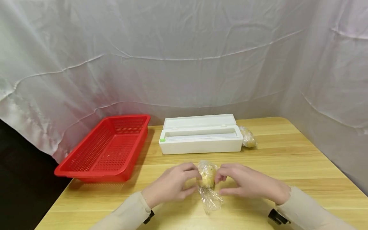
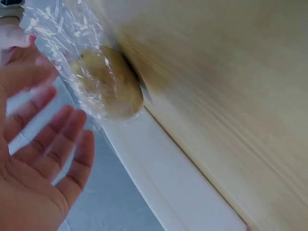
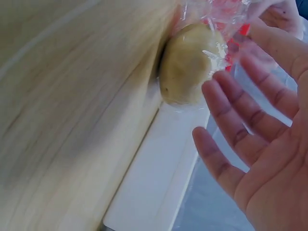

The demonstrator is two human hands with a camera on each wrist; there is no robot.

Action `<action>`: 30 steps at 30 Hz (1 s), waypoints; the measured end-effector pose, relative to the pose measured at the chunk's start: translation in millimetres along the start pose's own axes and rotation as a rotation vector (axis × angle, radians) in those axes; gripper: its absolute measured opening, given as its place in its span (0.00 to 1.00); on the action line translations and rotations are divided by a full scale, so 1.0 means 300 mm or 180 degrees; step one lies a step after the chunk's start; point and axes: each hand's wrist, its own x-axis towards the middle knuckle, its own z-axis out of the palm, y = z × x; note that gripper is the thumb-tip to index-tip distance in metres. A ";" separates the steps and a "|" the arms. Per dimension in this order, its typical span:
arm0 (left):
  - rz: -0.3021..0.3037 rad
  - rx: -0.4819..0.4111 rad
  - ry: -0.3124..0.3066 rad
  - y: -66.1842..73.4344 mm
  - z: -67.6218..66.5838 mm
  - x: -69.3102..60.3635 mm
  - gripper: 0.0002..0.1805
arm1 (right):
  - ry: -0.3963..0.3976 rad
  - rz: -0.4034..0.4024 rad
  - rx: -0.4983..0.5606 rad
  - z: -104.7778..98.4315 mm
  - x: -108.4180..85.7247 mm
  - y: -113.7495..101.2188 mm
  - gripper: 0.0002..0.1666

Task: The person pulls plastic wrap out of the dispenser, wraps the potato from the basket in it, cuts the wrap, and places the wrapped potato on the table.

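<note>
A potato [image 1: 207, 178] in clear plastic wrap lies on the table in front of the white box, between both hands. Loose plastic wrap [image 1: 211, 199] trails from it toward the near edge. My left hand [image 1: 176, 182] is at its left side, fingers bent loosely and spread apart in the left wrist view. On the other side, my right hand [image 1: 244, 181] has its fingers relaxed beside the potato [image 3: 187, 65]; neither hand grips it. Whether the fingertips touch the wrap is hard to tell.
Behind the potato stands a white wrap dispenser box [image 1: 201, 147] with its lid raised and a green slider at its left end. Another wrapped potato [image 1: 248, 138] sits against its right end. A red plastic basket [image 1: 129, 166] stands at the left on the wooden table [image 1: 287, 153].
</note>
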 end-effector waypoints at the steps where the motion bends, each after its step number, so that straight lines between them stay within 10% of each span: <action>1: 0.0085 0.0023 -0.0011 0.006 -0.003 -0.008 0.14 | -0.0022 -0.0069 -0.0027 0.000 -0.004 -0.006 0.10; 11: 0.0524 0.0493 -0.0390 0.063 0.029 -0.014 0.11 | -0.0480 -0.0232 -0.0568 0.068 0.006 -0.034 0.15; 30: 0.0470 0.0599 -0.0466 0.059 0.071 0.016 0.03 | -0.0373 -0.0314 -0.0426 0.096 0.037 -0.011 0.10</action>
